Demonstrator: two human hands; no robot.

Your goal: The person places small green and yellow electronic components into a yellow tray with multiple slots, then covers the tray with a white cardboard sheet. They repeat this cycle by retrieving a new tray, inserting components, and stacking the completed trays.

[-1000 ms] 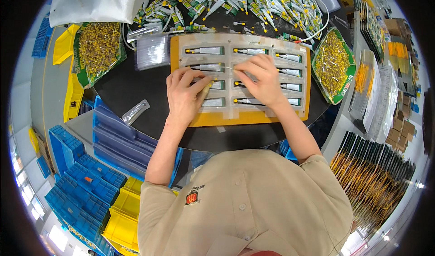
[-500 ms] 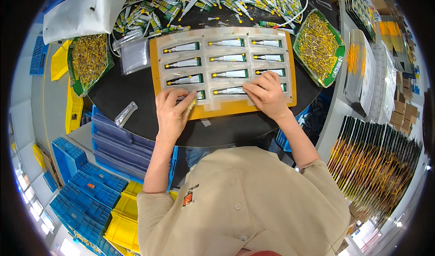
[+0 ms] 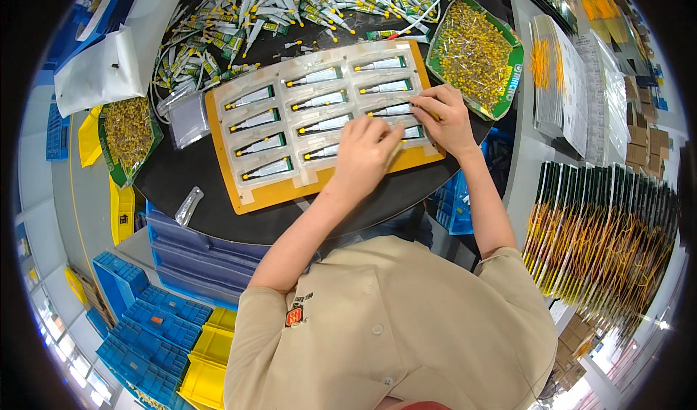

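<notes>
A translucent tray [image 3: 285, 112] with rows of moulded compartments lies on a yellow-orange board [image 3: 242, 201]. Small white-and-green tubes with yellow tips rest in its compartments, such as the tube [image 3: 266, 167] at the near left. My right hand [image 3: 451, 123] pinches the green end of a tube [image 3: 388, 111] in the right column, third row from the far side. Just beside it, my left hand [image 3: 361, 156] is closed over the right part of the tray. A slim yellowish thing shows at its fingers, mostly hidden. That hand covers part of the nearest tubes.
A heap of loose tubes [image 3: 250, 18] spreads over the far side of the black table [image 3: 196, 181]. Green boxes of small yellow-headed pieces stand right [image 3: 475, 58] and left [image 3: 127, 137]. A clear plastic piece [image 3: 189, 206] lies near the left edge. Blue crates [image 3: 149, 326] stand lower left.
My left hand has moved from the tray's near-left compartment to its right side. My right hand has shifted to a right-column tube. The tray now appears turned and further left.
</notes>
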